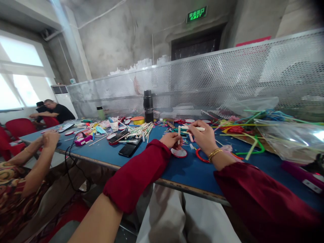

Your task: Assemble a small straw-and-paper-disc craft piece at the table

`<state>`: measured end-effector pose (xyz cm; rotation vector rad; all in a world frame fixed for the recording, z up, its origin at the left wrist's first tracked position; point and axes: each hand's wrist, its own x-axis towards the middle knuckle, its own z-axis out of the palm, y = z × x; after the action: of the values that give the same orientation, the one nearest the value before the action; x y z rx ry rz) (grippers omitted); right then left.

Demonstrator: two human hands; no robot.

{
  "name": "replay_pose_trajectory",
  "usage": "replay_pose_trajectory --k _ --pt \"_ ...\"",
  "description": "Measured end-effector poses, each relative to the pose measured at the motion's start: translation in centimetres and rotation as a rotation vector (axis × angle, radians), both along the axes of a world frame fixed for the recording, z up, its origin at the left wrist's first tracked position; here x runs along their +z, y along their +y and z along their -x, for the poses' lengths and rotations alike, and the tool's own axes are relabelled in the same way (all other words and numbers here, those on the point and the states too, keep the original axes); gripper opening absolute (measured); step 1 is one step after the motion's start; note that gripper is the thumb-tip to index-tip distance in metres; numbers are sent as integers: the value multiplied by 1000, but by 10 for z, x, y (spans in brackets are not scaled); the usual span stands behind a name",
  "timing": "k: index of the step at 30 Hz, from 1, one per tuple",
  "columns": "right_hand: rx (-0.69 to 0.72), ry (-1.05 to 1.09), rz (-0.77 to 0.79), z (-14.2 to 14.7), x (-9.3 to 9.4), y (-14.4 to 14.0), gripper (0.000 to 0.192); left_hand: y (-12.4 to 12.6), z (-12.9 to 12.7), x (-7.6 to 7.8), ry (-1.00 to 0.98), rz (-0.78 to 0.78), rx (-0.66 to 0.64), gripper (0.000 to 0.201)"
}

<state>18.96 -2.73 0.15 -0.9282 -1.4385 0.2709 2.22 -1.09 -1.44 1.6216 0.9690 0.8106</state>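
left hand (172, 139): near the middle of the blue table (182, 172), fingers curled and pinching a short white stick (179, 135) that stands upright.
right hand (204, 136): just right of the left, fingers closed on a second white stick (194, 128) lying level, long axis running left to right.
key relation: the level stick's left end reaches the top of the upright one; the two look to meet at a right angle, and the right hand is nearer that joint.
under the hands: one round white disc with a red rim (179, 153), one red ring (201, 156) to its right.
counts: two sticks in hand, two phones (129, 148) to the left, one black flask (148, 106) far behind.
other person: arms (37, 158) at the near left edge.
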Motion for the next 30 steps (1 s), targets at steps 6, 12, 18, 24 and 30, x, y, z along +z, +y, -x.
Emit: replay_pose_trajectory --k 6,12,18,24,30 --pt "-8 6 -2 0 0 1 15 -1 0 1 0 17 7 23" --pt "-1 -8 2 1 3 -2 15 -1 -1 -1 2 11 13 24" --pt "-27 2 -8 0 2 -1 15 0 0 -1 0 8 2 24" --pt "13 2 15 0 1 -2 14 0 0 0 10 6 8 25" --pt "-8 3 13 1 3 -4 15 -1 1 0 5 19 8 23"
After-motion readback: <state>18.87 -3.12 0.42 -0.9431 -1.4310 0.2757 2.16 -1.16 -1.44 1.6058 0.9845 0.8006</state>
